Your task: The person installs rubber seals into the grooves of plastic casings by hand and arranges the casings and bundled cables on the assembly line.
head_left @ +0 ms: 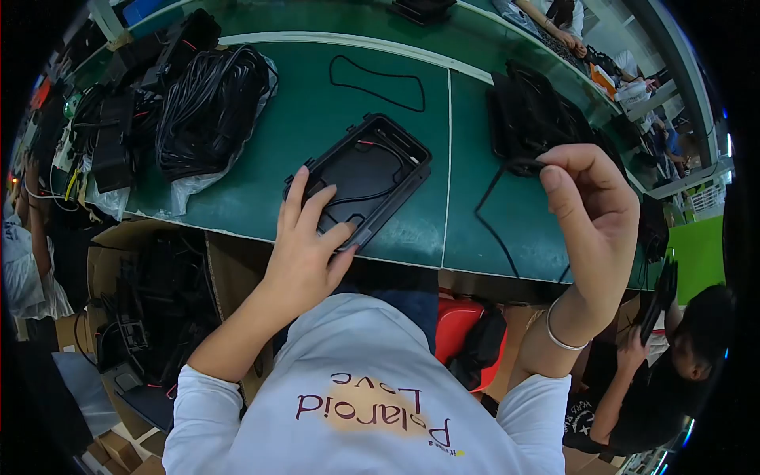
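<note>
Green desk (317, 95) is topped at 10 o'clock by a bagged cable bundle (210, 111); at 12, an open black case (360, 170) is touched by the spread left hand (307, 237); toward 3, a thin black cord (477, 212) is pinched by the right hand (590, 202).

From the person's head, the wide, round-edged head view looks forward and steeply down past the white printed T-shirt (372, 380) at the bottom, with the left hand (307, 237) and right hand (595, 198) close over the green worktable (293, 95).
</note>
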Action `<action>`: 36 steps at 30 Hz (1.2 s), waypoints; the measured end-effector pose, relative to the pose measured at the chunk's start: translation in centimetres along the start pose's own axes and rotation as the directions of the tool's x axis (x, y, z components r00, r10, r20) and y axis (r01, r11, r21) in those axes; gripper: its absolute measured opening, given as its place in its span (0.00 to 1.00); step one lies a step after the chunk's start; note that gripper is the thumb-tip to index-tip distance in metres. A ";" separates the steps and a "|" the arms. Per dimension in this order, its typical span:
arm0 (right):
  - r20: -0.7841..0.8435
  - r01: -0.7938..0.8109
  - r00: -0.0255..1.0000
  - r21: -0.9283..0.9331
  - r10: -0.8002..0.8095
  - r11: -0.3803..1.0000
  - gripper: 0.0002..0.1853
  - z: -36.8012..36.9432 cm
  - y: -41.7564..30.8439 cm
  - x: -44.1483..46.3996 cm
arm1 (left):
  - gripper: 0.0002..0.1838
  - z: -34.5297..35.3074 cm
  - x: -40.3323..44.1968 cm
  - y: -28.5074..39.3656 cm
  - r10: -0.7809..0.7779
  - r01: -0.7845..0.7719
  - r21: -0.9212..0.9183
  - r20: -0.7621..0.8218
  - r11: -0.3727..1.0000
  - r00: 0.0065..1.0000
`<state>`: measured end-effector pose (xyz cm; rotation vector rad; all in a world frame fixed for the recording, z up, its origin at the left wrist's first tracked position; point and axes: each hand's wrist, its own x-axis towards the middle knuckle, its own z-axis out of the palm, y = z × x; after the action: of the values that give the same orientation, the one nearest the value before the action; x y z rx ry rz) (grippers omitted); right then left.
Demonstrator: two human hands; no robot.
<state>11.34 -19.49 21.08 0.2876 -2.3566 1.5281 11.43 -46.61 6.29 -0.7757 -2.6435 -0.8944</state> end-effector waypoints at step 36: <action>0.395 -0.413 0.859 0.163 0.324 0.896 0.07 -0.8 7.9 -8.9 | 0.08 -4.6 3.0 4.5 0.100 -0.009 -0.679 0.095 0.734 0.990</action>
<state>17.12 -15.53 11.39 0.1837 -2.6157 2.1163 11.67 -45.18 13.25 -1.0806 -2.3398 -1.9024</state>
